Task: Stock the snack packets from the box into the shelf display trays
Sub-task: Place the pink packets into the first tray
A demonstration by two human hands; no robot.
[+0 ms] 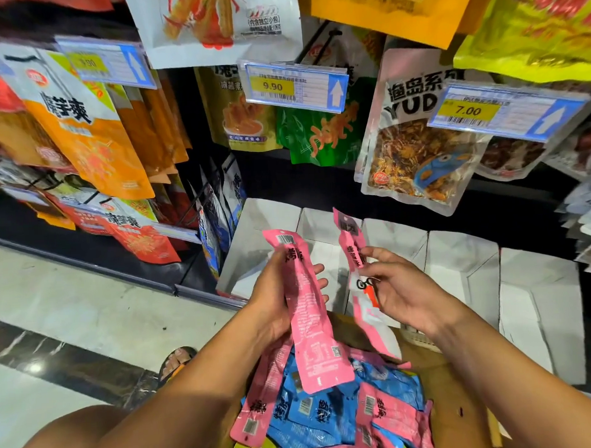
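Shelf tag [295, 86] 9.90; pink packet [305, 309], perhaps 烤肠

The pink packet [305, 312] in my left fingers [318, 269] was thin plastic film, smooth with a soft sheen. The second pink packet [353, 251], pinched in my right fingers [374, 254], looked the same. The box [447, 397] was plain matt brown cardboard, and the blue packets [314, 418] inside it were glossier, crinkled film. Just beyond the box, the display trays [460, 259] were matt white card or board; I could not tell which. Above the box, the price-tag holders [295, 86] were clear hard plastic over paper labels, and the hanging bags [87, 138] shone like glossy foil. Left of the box, the floor [68, 294] was polished, reflective tile.
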